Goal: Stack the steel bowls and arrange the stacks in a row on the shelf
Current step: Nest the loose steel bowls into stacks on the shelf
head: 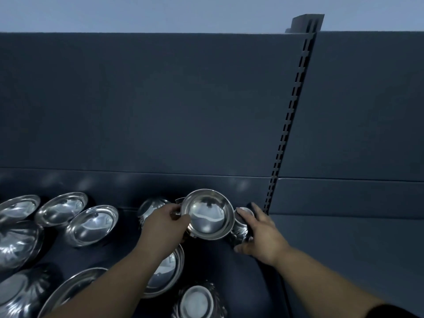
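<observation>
Pinching the round steel bowl by its left rim, the left hand should, I reckon, keep it level and nest it squarely, while the right hand, just right of that grip, clasps a fluted bowl beside it.

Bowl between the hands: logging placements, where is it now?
Head view, centre, back of the shelf: the left hand grips the bowl by its left rim; the right hand holds a fluted bowl to its right.
</observation>
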`<state>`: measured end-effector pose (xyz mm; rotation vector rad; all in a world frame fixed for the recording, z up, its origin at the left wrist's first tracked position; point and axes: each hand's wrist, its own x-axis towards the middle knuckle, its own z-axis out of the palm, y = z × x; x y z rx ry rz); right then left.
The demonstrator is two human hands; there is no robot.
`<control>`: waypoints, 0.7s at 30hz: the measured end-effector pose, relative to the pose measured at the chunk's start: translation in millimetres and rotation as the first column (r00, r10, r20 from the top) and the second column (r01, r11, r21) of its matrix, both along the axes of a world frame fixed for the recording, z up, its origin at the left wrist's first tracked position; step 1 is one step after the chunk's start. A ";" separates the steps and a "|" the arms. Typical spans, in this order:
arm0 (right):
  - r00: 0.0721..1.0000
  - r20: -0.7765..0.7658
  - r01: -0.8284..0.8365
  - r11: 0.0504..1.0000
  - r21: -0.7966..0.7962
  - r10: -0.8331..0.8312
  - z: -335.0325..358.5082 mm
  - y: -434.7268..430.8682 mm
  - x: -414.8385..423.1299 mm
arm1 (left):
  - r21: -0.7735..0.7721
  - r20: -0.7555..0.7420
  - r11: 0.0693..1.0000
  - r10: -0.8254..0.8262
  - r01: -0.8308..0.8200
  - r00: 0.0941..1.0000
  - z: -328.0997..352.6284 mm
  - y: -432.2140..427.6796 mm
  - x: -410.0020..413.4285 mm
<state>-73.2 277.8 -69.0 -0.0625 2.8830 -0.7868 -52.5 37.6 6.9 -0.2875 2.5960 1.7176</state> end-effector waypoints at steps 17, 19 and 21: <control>0.912 0.312 0.410 0.537 -0.738 -0.267 48.2 19.7 70.7 | 0.102 -0.039 0.995 -0.001 0.004 0.999 0.4 -6.1 2.5; 0.858 0.502 0.513 0.236 -0.825 -0.108 57.1 26.2 83.5 | 0.148 0.009 0.989 -0.010 0.009 1.000 -0.8 -2.3 4.2; 0.838 0.546 0.543 0.104 -0.833 0.000 59.2 32.9 89.5 | 0.159 0.038 0.987 -0.019 0.012 0.999 -2.1 2.6 5.4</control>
